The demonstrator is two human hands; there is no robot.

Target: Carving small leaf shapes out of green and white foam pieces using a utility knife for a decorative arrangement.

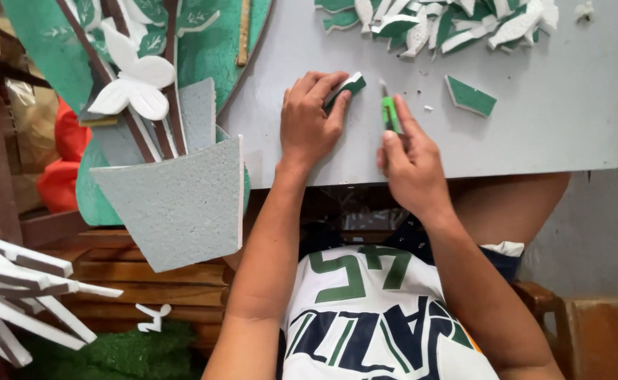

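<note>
My left hand (309,116) presses a small green-and-white foam piece (347,86) flat on the grey board table (548,134). My right hand (411,158) grips a green utility knife (390,112), its blade tip pointing up just right of that piece. The two hands are a few centimetres apart near the table's front edge.
A pile of several green-and-white foam leaf cutouts (442,21) lies at the table's far side, with one loose green piece (470,97) nearer. A foam flower-and-vase decoration (168,141) stands at left. White foam strips (20,288) lie bottom left over wooden slats.
</note>
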